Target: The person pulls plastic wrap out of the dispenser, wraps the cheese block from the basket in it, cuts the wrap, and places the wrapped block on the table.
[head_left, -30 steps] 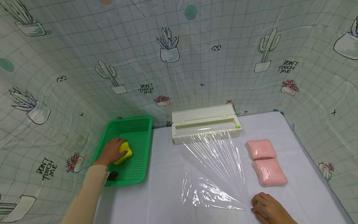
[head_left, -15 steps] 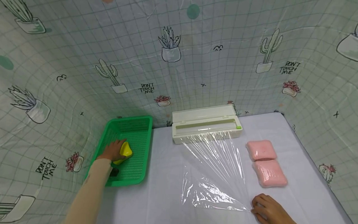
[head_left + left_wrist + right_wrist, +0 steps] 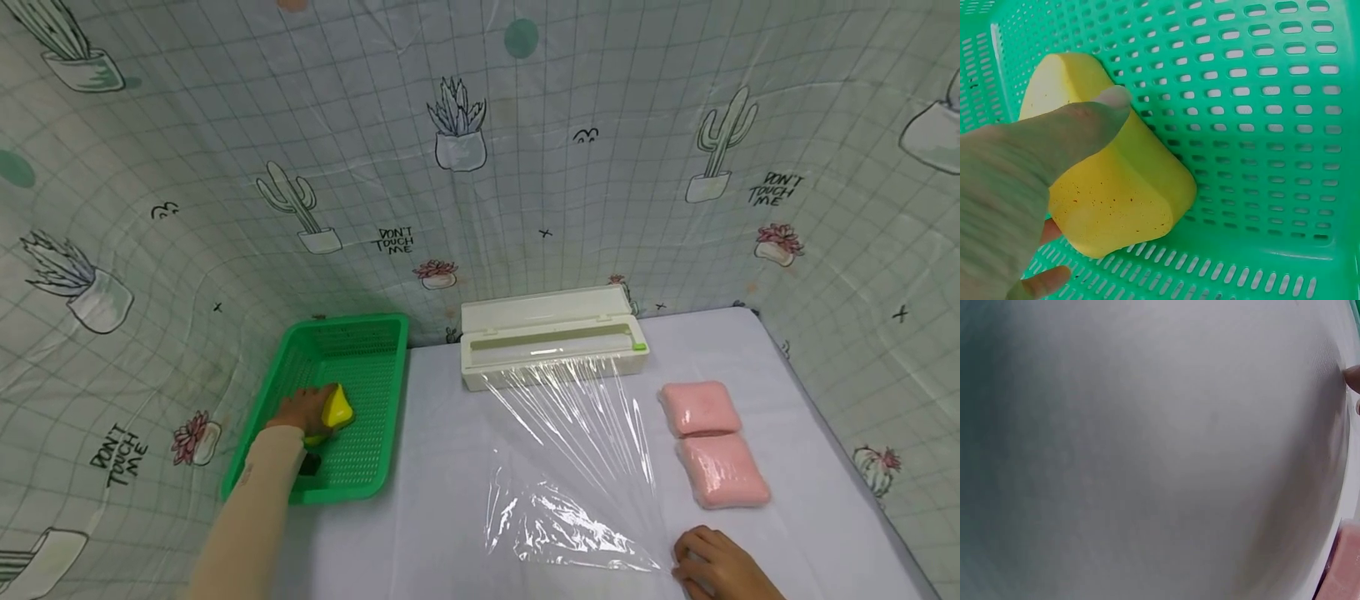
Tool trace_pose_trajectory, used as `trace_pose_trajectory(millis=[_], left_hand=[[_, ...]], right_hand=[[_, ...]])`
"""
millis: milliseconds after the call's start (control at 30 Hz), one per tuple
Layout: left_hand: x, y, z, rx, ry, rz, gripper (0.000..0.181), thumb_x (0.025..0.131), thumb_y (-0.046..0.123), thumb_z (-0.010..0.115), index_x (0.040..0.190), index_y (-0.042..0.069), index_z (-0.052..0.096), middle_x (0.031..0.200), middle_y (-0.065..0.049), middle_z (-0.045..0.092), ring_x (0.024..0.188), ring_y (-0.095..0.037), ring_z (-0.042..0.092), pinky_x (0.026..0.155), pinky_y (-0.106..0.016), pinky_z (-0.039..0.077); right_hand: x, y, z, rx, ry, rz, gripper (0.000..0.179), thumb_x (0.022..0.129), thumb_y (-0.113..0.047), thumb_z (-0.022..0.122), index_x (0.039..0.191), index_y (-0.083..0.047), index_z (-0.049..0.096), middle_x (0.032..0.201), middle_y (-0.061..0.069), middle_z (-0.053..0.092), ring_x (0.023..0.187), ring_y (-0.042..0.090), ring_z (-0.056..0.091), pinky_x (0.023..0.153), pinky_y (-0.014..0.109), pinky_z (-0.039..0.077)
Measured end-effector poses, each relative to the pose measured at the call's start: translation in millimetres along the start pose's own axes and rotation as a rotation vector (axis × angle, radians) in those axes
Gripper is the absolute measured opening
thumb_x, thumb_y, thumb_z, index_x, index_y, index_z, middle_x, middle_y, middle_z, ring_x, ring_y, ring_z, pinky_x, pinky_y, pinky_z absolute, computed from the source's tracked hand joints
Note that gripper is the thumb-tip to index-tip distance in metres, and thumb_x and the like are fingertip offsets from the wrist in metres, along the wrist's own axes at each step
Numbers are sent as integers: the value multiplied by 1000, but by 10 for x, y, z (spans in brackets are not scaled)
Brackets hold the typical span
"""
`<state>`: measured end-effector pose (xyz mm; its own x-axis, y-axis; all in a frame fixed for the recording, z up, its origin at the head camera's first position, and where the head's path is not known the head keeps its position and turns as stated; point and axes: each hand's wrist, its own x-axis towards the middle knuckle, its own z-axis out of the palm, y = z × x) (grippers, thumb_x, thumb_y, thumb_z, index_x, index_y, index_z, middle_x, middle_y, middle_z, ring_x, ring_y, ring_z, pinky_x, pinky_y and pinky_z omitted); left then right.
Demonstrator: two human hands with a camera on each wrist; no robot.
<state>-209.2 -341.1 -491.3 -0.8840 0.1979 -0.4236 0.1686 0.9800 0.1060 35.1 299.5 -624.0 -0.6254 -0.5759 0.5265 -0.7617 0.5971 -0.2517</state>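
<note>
In the green basket, my left hand grips a yellow sponge. The left wrist view shows the thumb laid across the top of this sponge, with other fingertips beyond its lower edge. A sheet of cling film stretches over the white table from a white dispenser box. At the film's near right corner, my right hand pinches its edge with curled fingers. The right wrist view is mostly a blurred pale surface, with a fingertip at its right edge.
Two pink wrapped sponges, a far one and a nearer one, lie at the right beyond my right hand. The dispenser's lid stands raised. A dark object shows in the basket beside my left sleeve. Patterned cloth surrounds the table.
My left hand has shifted slightly and turned with its grip on the yellow sponge, which tilts differently inside the basket. The right hand stays at the film's corner.
</note>
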Motion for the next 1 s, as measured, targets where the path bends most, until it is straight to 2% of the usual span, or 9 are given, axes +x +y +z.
trace_pose_trajectory(millis=[200,333,567,667,800,867,1000], left_hand=[[-14,-43,86,27,47,6,78,87,13,84,150,-7,42,134,-40,54,127,-58,48,106,-70,39],[-4,-62,140,37,63,13,75,90,13,80,152,-7,42,132,-42,53,125,-61,48,106,-72,39],[-5,-60,202,97,151,7,71,92,28,79,148,-2,47,122,-38,57,111,-57,57,95,-67,41],[-22,-51,210,84,187,3,70,93,32,78,147,-2,48,119,-38,56,107,-56,57,93,-66,40],[-48,7,191,78,236,14,66,94,29,77,145,-1,49,115,-35,56,103,-53,58,90,-65,40],[-53,50,178,83,267,20,65,93,24,78,145,-1,49,114,-35,57,100,-52,58,88,-63,41],[-71,167,147,76,321,15,67,90,17,82,146,0,50,116,-34,57,101,-51,58,88,-63,40]], right_hand=[[-1,-22,18,3,-10,23,32,51,-8,89,73,-26,73,93,-15,59,85,5,56,75,19,44],[1,-35,27,-4,-12,26,31,52,-9,89,73,-25,73,93,-15,60,85,6,56,76,20,44],[7,-32,34,-3,-6,15,33,49,-7,87,72,-26,73,92,-15,59,85,6,55,76,20,43],[4,-25,41,4,3,4,29,54,-7,85,73,-26,73,93,-14,59,85,6,55,75,20,43],[-4,-16,50,2,19,-4,25,59,-9,83,73,-26,72,93,-14,60,85,5,55,75,19,44],[-12,-12,52,5,18,1,28,55,-8,84,73,-26,72,92,-14,60,85,6,55,74,19,44],[-29,0,64,3,23,-3,29,54,-7,84,72,-26,72,92,-14,59,83,6,56,73,19,44]])
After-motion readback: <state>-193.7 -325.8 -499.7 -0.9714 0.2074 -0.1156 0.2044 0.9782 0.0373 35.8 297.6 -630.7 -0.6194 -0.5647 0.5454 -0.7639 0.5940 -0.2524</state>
